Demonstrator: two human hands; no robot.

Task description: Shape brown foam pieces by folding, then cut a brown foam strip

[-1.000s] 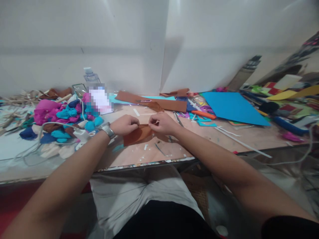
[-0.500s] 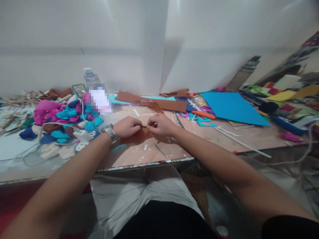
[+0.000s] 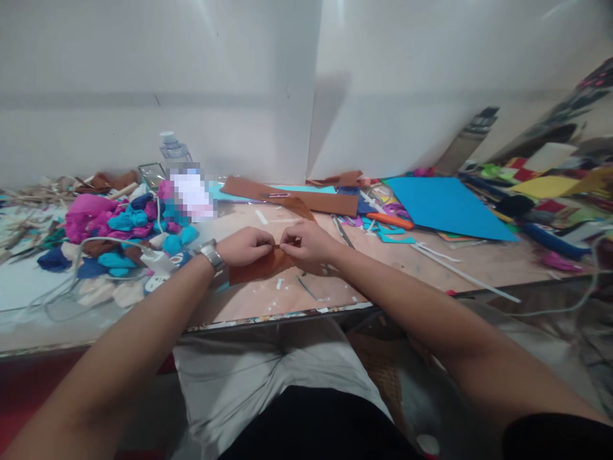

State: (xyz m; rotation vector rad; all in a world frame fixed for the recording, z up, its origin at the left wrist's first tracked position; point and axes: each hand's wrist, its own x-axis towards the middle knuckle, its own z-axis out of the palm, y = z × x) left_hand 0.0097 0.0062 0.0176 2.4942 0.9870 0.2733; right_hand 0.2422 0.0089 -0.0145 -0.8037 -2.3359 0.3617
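Observation:
Between my hands is a piece of brown crepe paper, its lower part hanging just above or resting on the table. My left hand, with a watch at the wrist, pinches the paper's upper edge. Close beside it, my right hand is closed on the same edge, thumb and fingertips together. The fingertips hide part of the edge, which looks folded or gathered. Behind the hands lies a long brown paper strip with a small slim tool on it.
Pink and blue crumpled paper bundles, a white charger with cable and a pixelated bright screen are at left. A clear bottle stands behind. At right are an orange cutter, a blue sheet and white strips.
Both hands stay almost in place, still pinching the brown paper. The paper's lower part now shows a little more, spread to the left below my left hand.

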